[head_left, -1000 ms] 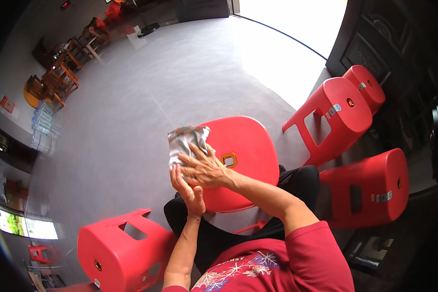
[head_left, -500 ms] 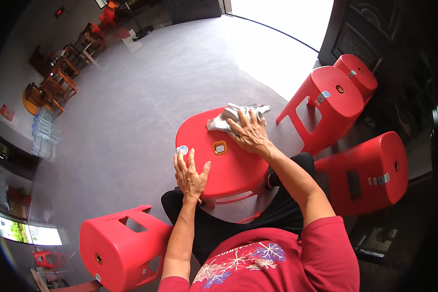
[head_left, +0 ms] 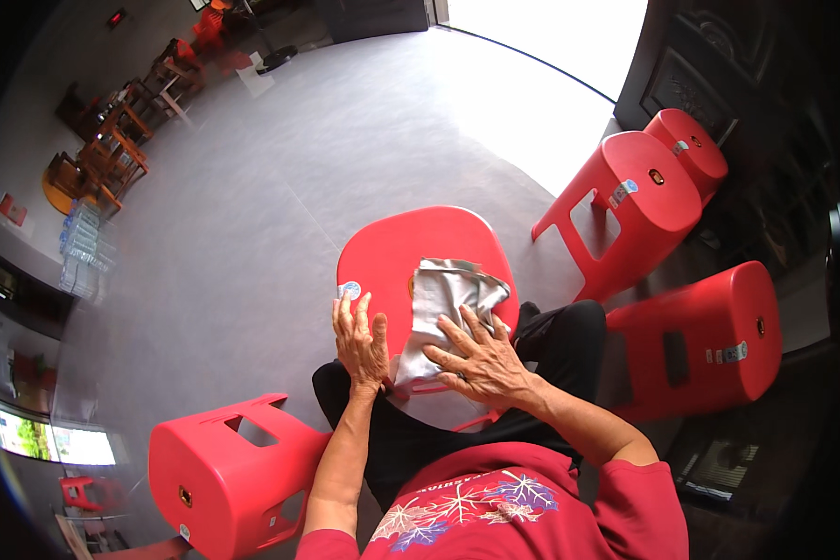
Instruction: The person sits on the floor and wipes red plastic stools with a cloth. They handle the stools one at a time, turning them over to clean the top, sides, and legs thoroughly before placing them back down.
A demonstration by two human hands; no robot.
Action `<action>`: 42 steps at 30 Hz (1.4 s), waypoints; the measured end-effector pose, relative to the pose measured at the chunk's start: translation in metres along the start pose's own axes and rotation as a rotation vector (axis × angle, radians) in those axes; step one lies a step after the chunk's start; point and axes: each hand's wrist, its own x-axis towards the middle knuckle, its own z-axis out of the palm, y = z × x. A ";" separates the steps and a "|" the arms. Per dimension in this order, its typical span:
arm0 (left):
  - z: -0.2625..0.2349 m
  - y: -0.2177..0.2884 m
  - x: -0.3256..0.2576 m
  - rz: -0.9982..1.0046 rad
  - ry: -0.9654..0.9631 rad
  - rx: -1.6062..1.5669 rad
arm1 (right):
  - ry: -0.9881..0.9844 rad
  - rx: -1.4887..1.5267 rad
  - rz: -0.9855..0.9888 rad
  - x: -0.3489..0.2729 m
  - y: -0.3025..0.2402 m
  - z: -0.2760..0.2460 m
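A red plastic stool (head_left: 383, 247) stands upright in front of me, between my knees. A crumpled silvery-grey cloth (head_left: 436, 303) is spread over the right half of its seat and covers most of the hole in the middle. My right hand (head_left: 483, 362) lies on the cloth near the stool's front edge, fingers spread and pressing it down rather than gripping. At the seat's left front edge rests my left hand (head_left: 360, 350), its fingers stretched out and holding nothing. A round blue-and-white sticker (head_left: 349, 290) shows just above those fingertips.
A red stool (head_left: 229, 476) lies tipped on its side at my left. Another tipped stool (head_left: 695, 341) is at my right. Two more, a nearer stool (head_left: 649, 182) and a farther stool (head_left: 689, 147), stand by the dark door (head_left: 691, 79). Wrapped bottles (head_left: 89, 238) line the left wall.
My right hand has pulled the cloth from the stool's far right edge toward me, and the cloth has opened out flatter. My left hand has barely moved.
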 end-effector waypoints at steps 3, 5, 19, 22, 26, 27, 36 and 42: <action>0.001 -0.001 0.000 0.003 0.030 -0.037 | 0.023 0.003 -0.044 0.038 0.011 0.013; 0.001 -0.004 -0.001 0.008 0.025 0.018 | 0.012 -0.009 -0.032 0.070 0.014 0.023; -0.001 0.008 0.000 0.053 0.223 0.069 | -0.096 -0.009 0.058 0.219 0.021 0.058; -0.004 0.010 -0.003 0.067 0.293 0.088 | -0.038 0.032 -0.041 0.200 0.016 0.058; -0.004 0.013 -0.006 0.161 0.353 0.085 | 0.030 0.050 -0.195 0.132 0.007 0.065; -0.008 0.010 -0.009 0.163 0.345 0.113 | -0.007 0.085 -0.205 0.111 -0.005 0.049; -0.001 0.018 0.000 0.285 0.006 0.360 | 0.102 -0.034 0.156 -0.021 0.009 -0.001; 0.009 0.052 0.003 0.350 -0.250 0.255 | 0.226 -0.027 0.274 0.005 0.043 -0.001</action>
